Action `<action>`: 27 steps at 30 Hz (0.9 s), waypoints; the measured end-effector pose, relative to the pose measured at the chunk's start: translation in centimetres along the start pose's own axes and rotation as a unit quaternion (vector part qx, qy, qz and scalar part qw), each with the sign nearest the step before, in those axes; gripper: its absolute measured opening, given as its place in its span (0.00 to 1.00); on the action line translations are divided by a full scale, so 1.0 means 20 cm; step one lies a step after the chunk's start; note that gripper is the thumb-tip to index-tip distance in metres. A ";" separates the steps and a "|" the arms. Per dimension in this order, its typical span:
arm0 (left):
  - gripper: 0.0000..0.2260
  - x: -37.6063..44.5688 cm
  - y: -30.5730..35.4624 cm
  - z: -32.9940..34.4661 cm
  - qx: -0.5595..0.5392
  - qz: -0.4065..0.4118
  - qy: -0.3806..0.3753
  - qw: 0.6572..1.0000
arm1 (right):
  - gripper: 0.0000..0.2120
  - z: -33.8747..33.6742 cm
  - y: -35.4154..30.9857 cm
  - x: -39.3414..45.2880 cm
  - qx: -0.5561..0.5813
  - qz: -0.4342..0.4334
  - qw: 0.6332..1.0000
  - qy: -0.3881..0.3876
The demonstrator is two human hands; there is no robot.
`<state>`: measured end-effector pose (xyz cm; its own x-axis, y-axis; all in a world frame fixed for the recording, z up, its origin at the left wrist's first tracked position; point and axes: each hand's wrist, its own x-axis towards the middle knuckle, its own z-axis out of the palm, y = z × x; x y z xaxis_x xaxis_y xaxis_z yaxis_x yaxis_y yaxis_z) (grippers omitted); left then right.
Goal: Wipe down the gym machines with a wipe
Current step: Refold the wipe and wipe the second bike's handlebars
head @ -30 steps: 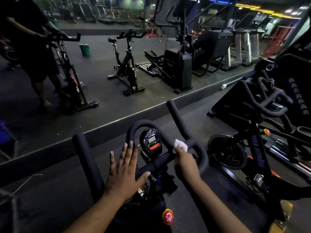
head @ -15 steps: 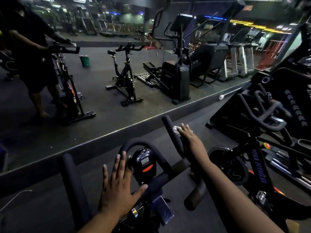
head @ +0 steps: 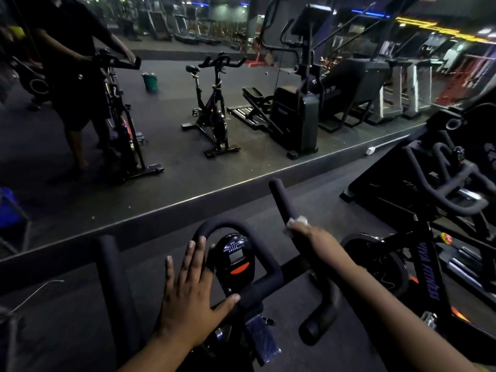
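A black spin bike stands right below me, its padded handlebar [head: 241, 226] looping round a small console [head: 234, 257] with an orange button. My right hand [head: 308, 237] grips the right forward prong [head: 280, 197] of the handlebar, with a white wipe [head: 296, 220] bunched under its fingers against the foam. My left hand [head: 190, 294] lies flat with spread fingers on the bar's left part, thumb across the crossbar. It holds nothing.
A second spin bike [head: 426, 253] stands close on the right. A wall mirror [head: 188, 108] runs ahead, showing a person at a bike, another bike, a green bucket and a stepper. The left handlebar prong [head: 112, 277] rises at the left.
My right hand slid the wipe from the handlebar's bend forward up the right prong, then drew slightly back down it. My left hand has stayed flat on the bar.
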<state>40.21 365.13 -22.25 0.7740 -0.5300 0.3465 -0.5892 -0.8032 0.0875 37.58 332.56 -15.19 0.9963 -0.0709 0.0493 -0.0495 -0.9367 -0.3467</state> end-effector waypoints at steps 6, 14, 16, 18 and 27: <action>0.46 -0.03 0.01 -0.03 -0.003 -0.011 -0.016 1.000 | 0.27 0.02 -0.09 0.40 -0.072 -0.104 0.988 0.090; 0.46 -0.03 0.01 -0.03 0.001 -0.015 -0.029 0.999 | 0.19 0.23 0.17 0.07 -0.119 -0.142 0.983 0.003; 0.46 -0.03 0.01 -0.02 -0.001 -0.014 -0.033 0.999 | 0.21 0.17 0.16 -0.05 -0.088 -0.108 0.989 -0.051; 0.45 -0.02 0.00 -0.02 0.000 -0.014 -0.036 0.999 | 0.19 0.09 0.11 -0.07 -0.088 -0.077 0.991 -0.061; 0.52 -0.04 0.01 -0.05 0.008 -0.070 -0.046 0.996 | 0.30 0.00 -0.05 0.40 -0.013 -0.011 0.996 0.087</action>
<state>39.30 365.58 -21.58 0.8673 -0.4339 0.2440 -0.4700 -0.8752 0.1146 45.67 332.86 -14.43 0.9701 -0.1056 0.2184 -0.0311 -0.9470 -0.3196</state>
